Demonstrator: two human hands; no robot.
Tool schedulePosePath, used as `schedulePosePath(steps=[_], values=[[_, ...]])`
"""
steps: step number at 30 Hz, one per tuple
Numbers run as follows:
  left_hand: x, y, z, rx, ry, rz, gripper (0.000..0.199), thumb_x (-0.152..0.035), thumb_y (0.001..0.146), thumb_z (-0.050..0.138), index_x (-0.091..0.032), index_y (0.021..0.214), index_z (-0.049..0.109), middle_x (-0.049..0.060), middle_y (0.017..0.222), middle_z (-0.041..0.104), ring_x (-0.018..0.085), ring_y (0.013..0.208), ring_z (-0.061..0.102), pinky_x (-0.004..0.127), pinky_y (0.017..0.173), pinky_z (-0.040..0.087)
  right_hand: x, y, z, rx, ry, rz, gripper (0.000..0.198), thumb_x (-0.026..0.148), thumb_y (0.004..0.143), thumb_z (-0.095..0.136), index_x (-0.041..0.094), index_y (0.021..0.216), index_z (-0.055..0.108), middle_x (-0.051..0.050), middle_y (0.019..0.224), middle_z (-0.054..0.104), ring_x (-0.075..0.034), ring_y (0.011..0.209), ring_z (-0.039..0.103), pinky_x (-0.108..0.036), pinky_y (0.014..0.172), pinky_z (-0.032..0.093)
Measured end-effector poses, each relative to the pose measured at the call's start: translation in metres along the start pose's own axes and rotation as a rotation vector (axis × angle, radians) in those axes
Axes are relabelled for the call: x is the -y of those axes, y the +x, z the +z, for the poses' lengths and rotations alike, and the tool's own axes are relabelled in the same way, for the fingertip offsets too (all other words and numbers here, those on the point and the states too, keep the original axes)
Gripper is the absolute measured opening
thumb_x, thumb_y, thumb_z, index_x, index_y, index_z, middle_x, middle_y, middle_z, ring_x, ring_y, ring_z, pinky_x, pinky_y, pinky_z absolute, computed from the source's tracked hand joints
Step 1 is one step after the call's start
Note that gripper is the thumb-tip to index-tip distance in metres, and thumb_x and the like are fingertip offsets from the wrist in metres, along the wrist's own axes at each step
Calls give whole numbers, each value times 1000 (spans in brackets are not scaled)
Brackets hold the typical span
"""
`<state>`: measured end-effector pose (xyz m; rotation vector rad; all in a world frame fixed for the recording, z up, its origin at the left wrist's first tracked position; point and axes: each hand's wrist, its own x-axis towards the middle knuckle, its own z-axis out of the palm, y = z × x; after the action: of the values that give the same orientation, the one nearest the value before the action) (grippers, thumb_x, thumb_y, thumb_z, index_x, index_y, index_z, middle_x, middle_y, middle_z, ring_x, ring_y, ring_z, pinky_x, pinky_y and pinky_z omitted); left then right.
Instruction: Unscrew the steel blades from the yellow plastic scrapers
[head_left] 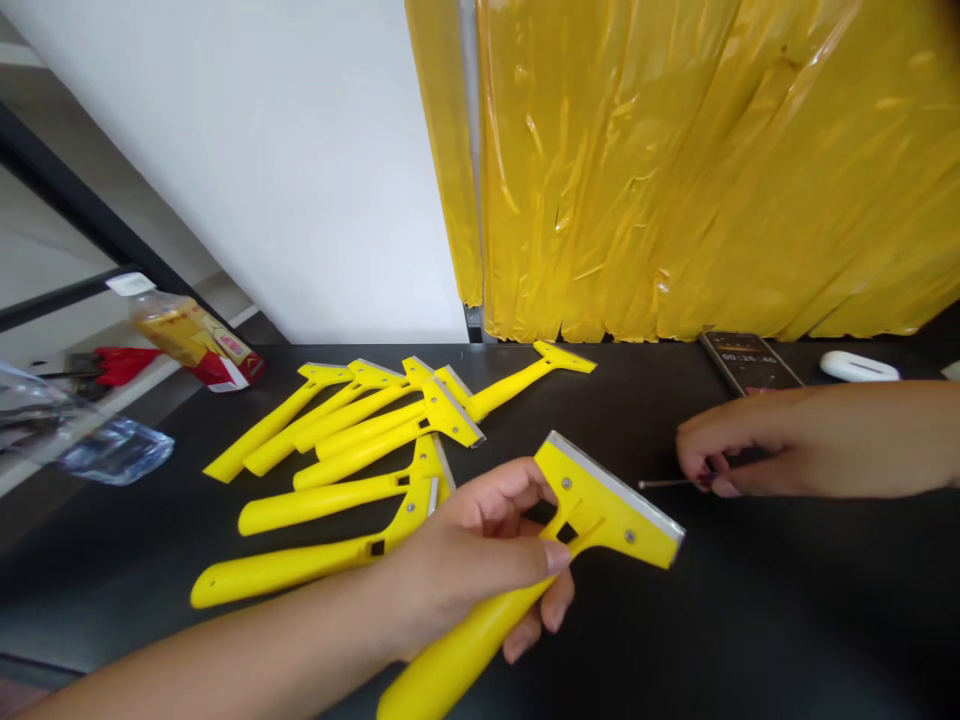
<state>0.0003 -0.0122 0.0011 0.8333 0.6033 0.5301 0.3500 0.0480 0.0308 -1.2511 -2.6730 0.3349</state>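
Note:
My left hand (480, 560) is closed around the neck of a yellow scraper (600, 510), whose wide head points up and to the right. Two screws and a metal blade edge show on that head. To the right, my right hand (720, 450) pinches a small screwdriver (664, 484); its thin metal shaft points left toward the scraper head, apart from it, and the fingers mostly hide its handle. Several more yellow scrapers (360, 500) lie in a loose, partly overlapping group on the black table, left of and beyond my left hand.
At the back right of the table (825, 620) lie a phone (750, 362) with a running timer and a white case (859, 367). A drink bottle (195, 335) and a clear plastic bottle (112, 440) are at the left. Yellow wrapped film (675, 180) and a white panel (315, 180) stand behind.

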Motion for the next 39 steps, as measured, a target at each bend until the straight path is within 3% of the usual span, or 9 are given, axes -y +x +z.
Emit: schedulePosePath(steps=[2,3,7,14,19,24,27,31,39], values=[[2,0,-1,3,-11,0,26,-28,92,84,-22,111,68,4,96,68,8,57,63,14,43,50,-2,10,-1,231,114,-25,36,30,111,43,31,100,77,0,97,78,-15,86,75,-27,76,56],[3,1,-3,5,-19,-2,26,-28,91,86,-22,109,68,4,98,68,9,60,65,15,44,52,-3,16,0,236,91,-47,36,26,111,41,30,104,76,-1,102,78,-16,91,75,-29,80,57],[10,5,-9,21,-30,-46,31,-30,89,88,-22,112,68,1,89,65,11,63,66,16,45,55,-15,35,17,-77,-185,-242,23,24,110,52,26,106,75,-4,99,76,-20,90,72,-35,80,58],[18,10,-15,89,-13,-82,41,-31,86,90,-19,118,68,3,91,67,11,61,66,18,45,56,-29,36,41,-429,-262,-432,20,21,102,63,27,116,77,-8,100,80,-26,93,73,-42,85,56],[19,9,-15,100,35,-106,42,-35,87,90,-20,119,67,5,94,69,11,61,66,19,46,57,-3,35,39,-488,-259,-363,18,19,102,63,24,117,73,-7,89,75,-23,79,69,-38,70,52],[13,10,-20,67,220,-93,41,-40,90,86,-20,118,64,-1,70,66,11,53,60,20,47,54,35,25,45,-46,-14,-138,13,38,99,73,29,106,66,1,94,72,-19,78,70,-32,66,53],[7,13,-24,14,350,-74,35,-39,93,81,-20,116,62,-2,68,65,10,50,59,20,48,53,45,16,55,128,85,-56,4,27,98,66,28,100,63,-1,98,70,-21,85,69,-34,71,52],[1,17,-30,-5,467,-58,28,-36,96,76,-20,114,61,-3,68,64,11,52,60,22,49,55,45,16,63,53,117,-81,12,22,102,51,27,94,60,-3,93,67,-22,83,65,-37,75,49],[-24,26,-59,-39,639,38,29,-41,94,79,-20,101,60,-1,74,68,15,62,69,25,55,59,32,46,85,-149,235,98,4,31,106,52,28,105,54,4,73,60,-17,62,55,-32,60,41]])
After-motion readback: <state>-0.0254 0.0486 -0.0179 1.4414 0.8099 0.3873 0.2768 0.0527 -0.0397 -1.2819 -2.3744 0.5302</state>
